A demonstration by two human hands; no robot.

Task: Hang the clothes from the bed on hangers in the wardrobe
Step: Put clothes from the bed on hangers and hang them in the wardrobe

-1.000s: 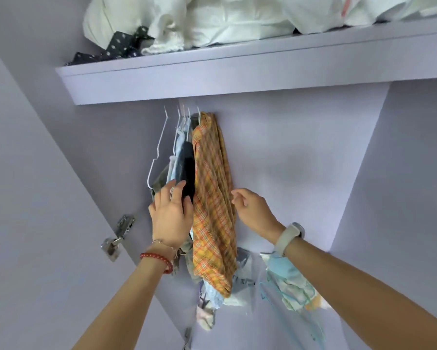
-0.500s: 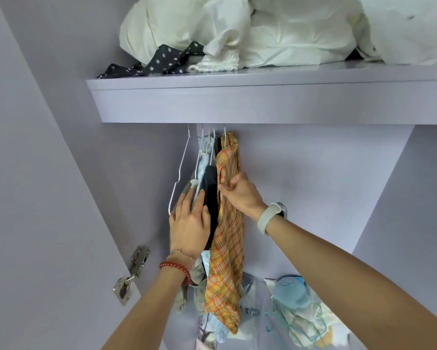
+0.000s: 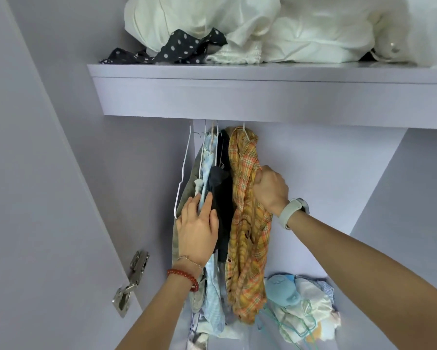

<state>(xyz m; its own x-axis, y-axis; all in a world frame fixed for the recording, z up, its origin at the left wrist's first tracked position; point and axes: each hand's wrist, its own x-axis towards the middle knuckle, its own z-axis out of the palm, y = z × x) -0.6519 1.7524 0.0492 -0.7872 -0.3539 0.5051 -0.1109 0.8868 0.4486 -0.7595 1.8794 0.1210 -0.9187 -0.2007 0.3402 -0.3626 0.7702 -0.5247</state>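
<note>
An orange plaid shirt (image 3: 246,238) hangs on a white hanger under the lilac wardrobe shelf (image 3: 237,97). My right hand (image 3: 270,189) is closed on the shirt's upper part, fabric bunched in the fist. To its left hang a dark garment (image 3: 222,195), a light blue shirt (image 3: 208,168) and an olive piece (image 3: 188,195). My left hand (image 3: 198,229) lies flat against these, fingers spread, pressing them leftward. An empty white wire hanger (image 3: 184,170) hangs furthest left.
White bedding (image 3: 262,26) and a black polka-dot cloth (image 3: 172,50) fill the top shelf. On the wardrobe floor at the right lie a heap of light clothes (image 3: 305,306) and green wire hangers (image 3: 300,327). The open door with a metal hinge (image 3: 130,284) is on the left.
My right hand went from open beside the plaid shirt to gripping its upper part and pulling it rightward, away from the dark garment. My left hand stayed pressed on the other clothes.
</note>
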